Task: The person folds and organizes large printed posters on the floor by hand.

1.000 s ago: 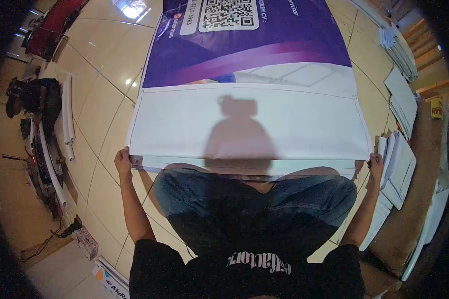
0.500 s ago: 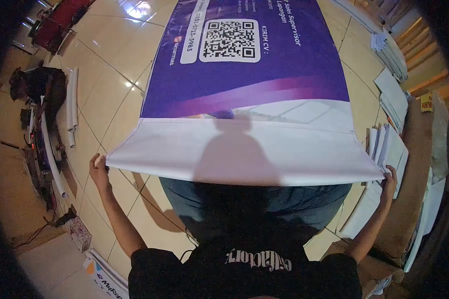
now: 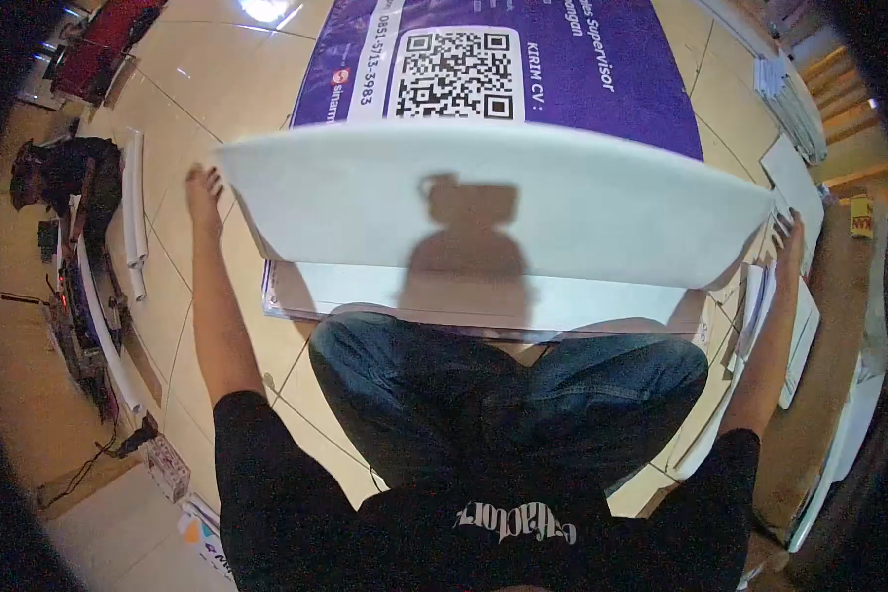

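Note:
A purple printed banner (image 3: 612, 109) with a QR code lies on the tiled floor, and its near part is folded up and over, showing the white back (image 3: 345, 197). My left hand (image 3: 205, 187) is closed at the left corner of the raised white edge. At the right corner, my right hand (image 3: 787, 237) is closed on the same edge. Between them the edge bows away from my body. More white sheet (image 3: 582, 301) lies flat beneath the fold, in front of my crossed legs. A shadow falls across the white surface.
White rolls (image 3: 133, 207) lie on the floor at the left, near a person (image 3: 89, 173) in dark clothing. Stacked white sheets (image 3: 789, 104) and a long brown cardboard box (image 3: 829, 345) stand at the right. A small patterned box (image 3: 166, 469) sits at the lower left.
Both hands have moved forward, away from my body, carrying the banner's near edge up and over the print. The flat white sheet beneath and my knees now show.

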A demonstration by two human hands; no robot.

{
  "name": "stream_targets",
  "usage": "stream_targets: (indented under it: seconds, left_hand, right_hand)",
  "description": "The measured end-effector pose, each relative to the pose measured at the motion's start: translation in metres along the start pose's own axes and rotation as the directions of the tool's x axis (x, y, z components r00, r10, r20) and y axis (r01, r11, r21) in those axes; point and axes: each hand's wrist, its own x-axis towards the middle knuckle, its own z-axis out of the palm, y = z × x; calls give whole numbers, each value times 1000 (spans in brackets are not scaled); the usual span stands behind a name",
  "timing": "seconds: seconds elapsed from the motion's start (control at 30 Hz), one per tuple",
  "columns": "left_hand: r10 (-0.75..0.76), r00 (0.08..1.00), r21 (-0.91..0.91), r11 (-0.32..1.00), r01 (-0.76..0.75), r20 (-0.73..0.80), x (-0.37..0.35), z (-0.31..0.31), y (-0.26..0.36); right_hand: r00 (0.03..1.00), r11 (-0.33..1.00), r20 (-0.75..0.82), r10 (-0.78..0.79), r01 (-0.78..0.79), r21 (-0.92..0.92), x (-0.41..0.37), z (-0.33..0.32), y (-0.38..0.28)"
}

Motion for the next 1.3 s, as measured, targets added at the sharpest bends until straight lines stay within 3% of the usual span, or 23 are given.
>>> stream_targets:
  seconds: [0.03,0.07,0.1,0.13,0.27,0.33,0.37,0.4,0.47,0.5,0.53,0.57,0.63,0.67,0.73,0.8,0.87,0.93,1.03,1.13,1.17,1.23,1.3]
  left_hand:
    - [-73,994,301,953,46,78,17,-29,-63]
    - [-157,978,568,821,53,134,31,-53,-122]
    - [-266,934,667,744,41,239,19,-57,-149]
    - [-385,864,753,657,10,325,-3,-61,-164]
    - [-369,907,716,688,120,202,-73,-67,-152]
    - [-395,897,676,717,167,198,-98,-71,-132]
    - [-240,938,717,697,-14,252,-109,-62,-118]
    - [-75,945,738,645,-197,318,-112,-55,-111]
    - [-10,938,763,585,-276,347,-101,-55,-123]
    - [-52,948,869,418,-265,314,-100,-45,-120]
    - [-87,959,941,236,-244,271,-100,-38,-120]
    - [-92,958,940,241,-241,270,-98,-36,-125]
    - [-21,964,957,134,-259,264,-94,-35,-134]
    - [-22,965,956,141,-257,262,-97,-33,-131]
    - [-12,988,924,354,-143,157,-106,-34,-120]
    - [0,984,882,444,-158,177,-110,-58,-130]
    - [14,979,831,527,-178,201,-115,-76,-138]
    - [23,964,913,316,-259,266,-115,-85,-134]
    - [-148,963,926,339,-165,225,-99,-88,-137]
    - [-212,966,849,529,-15,149,-92,-85,-116]
    - [-199,970,845,535,-14,142,-94,-88,-105]
    - [-328,943,540,804,248,54,-102,-87,-76]
    - [-272,962,458,857,235,15,-117,-81,-46]
  right_hand:
    - [979,975,-47,196,-190,117,7,6,20]
    - [949,954,277,152,-67,-294,70,-51,112]
    - [919,883,153,364,-288,-370,49,-40,136]
    - [919,904,193,344,-268,-332,12,-34,147]
    - [902,880,172,396,-319,-353,-92,-4,130]
    - [928,910,292,230,-99,-403,-99,-14,145]
    - [962,884,222,156,-36,-466,-107,3,129]
    - [966,888,210,153,-41,-457,-97,6,137]
    - [956,733,272,-108,261,-628,-77,7,154]
    - [958,733,266,-109,258,-630,-72,14,154]
    - [974,583,224,-45,207,-786,-67,22,153]
    - [985,400,169,10,151,-904,-64,24,151]
    - [988,444,152,7,133,-886,-67,21,150]
    - [991,497,132,2,113,-860,-69,21,150]
    - [988,635,153,26,102,-766,-74,-5,168]
    - [980,945,89,179,-146,-292,-92,-24,176]
    - [971,922,134,196,-137,-361,-92,-32,180]
    - [960,896,166,224,-135,-423,-93,-36,185]
    - [967,641,186,176,31,-767,-67,-40,198]
    - [986,795,136,97,5,-607,-55,-56,218]
    - [978,748,36,205,-133,-650,-54,-58,203]
    - [975,840,55,213,-154,-520,-82,-47,138]
    - [976,912,113,187,-130,-389,-91,-54,124]
